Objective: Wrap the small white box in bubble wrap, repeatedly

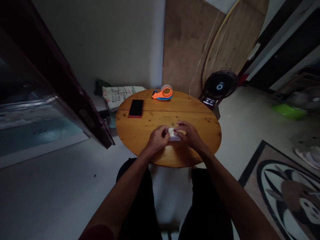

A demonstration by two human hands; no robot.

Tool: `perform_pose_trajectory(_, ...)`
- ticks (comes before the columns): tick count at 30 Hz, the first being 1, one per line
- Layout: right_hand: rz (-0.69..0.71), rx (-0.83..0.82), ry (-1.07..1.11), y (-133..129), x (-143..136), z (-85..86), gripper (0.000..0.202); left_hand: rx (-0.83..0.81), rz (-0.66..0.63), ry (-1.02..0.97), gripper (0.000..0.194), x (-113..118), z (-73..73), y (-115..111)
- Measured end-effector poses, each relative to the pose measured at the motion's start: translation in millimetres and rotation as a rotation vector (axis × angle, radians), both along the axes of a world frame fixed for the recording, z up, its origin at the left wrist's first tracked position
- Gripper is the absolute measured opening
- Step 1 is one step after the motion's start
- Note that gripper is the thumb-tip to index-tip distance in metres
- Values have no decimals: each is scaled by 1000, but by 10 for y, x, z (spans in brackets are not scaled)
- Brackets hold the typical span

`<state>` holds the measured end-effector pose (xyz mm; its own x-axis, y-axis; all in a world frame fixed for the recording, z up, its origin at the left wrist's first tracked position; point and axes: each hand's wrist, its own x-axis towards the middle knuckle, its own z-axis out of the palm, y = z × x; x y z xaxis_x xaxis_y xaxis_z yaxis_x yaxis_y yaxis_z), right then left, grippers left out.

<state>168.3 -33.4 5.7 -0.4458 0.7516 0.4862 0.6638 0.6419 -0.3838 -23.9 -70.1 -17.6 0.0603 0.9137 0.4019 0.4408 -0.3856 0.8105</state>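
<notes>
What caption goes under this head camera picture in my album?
Both hands, left hand and right hand, hold a small pale object over a round wooden table.

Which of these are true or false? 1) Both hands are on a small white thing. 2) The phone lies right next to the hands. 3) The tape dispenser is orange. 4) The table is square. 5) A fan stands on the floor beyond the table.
1) True: the left hand and right hand both hold the small white object.
2) False: the phone lies apart from them, further back on the left.
3) True: the tape dispenser is orange, at the far edge.
4) False: the wooden table is round.
5) True: the black fan stands there.
</notes>
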Motion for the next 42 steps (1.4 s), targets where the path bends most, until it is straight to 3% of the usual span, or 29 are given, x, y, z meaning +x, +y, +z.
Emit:
perform_pose_trajectory(5, -27, 75, -77, 8, -111, 16, 16, -11, 1, -1, 19, -4, 6, -5)
perform_pose_trajectory(9, -50, 32, 123, 24, -112, -48, 21, -3, -2, -11, 20, -7, -25, 6)
perform_pose_trajectory(13, 0, -27, 239, -16, -39, -2, 18, -15, -8, -9, 22, -9, -41, 14)
perform_pose_trajectory(19, 80, -35, 118, -67, 13, 49, 19, -22, 0, -5, 19, -15, -24, 8)
perform_pose_trajectory(25, -18, -14, 119, -50, -42, 3, 22, -25, -4, -16, 17, -11, -13, 1)
perform_pose_trajectory(31, -112, -254, 339, 63, -43, -27, 30, -28, 5, -10, 15, -7, 6, -9)
perform_pose_trajectory(34, -98, -399, 400, 170, -70, -49, 34, -15, 9, 6, 15, -10, 12, -12)
perform_pose_trajectory(42, -19, -538, 391, 445, -186, -41, 26, 6, 38, 64, 18, -8, 31, -48)
